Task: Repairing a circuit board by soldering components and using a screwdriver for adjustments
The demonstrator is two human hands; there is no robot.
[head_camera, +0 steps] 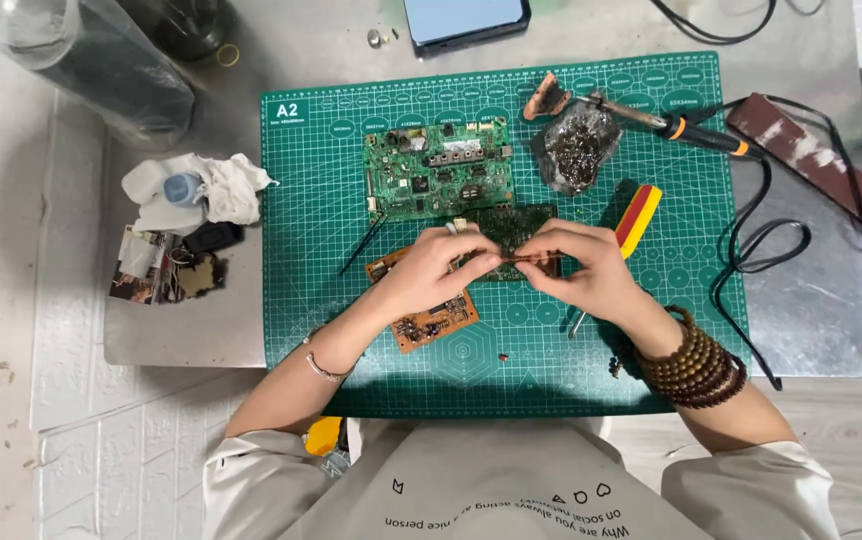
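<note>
My left hand (433,272) and my right hand (583,270) meet over the green cutting mat (331,200), pinching the two ends of a thin brown strip-like part (521,258). Under them lie a dark green circuit board (513,228) and an orange circuit board (436,318), partly hidden by the left hand. A bigger green circuit board (438,167) lies beyond the hands. My right wrist wears dark wooden bead bracelets (691,362).
A soldering iron (673,126) with orange collar rests at the mat's back right beside a tangle of metal wool (576,148). A red-yellow tool (636,218) lies near my right hand. Black cables (763,248), white cloth (201,188) and a dark tablet (466,20) surround the mat.
</note>
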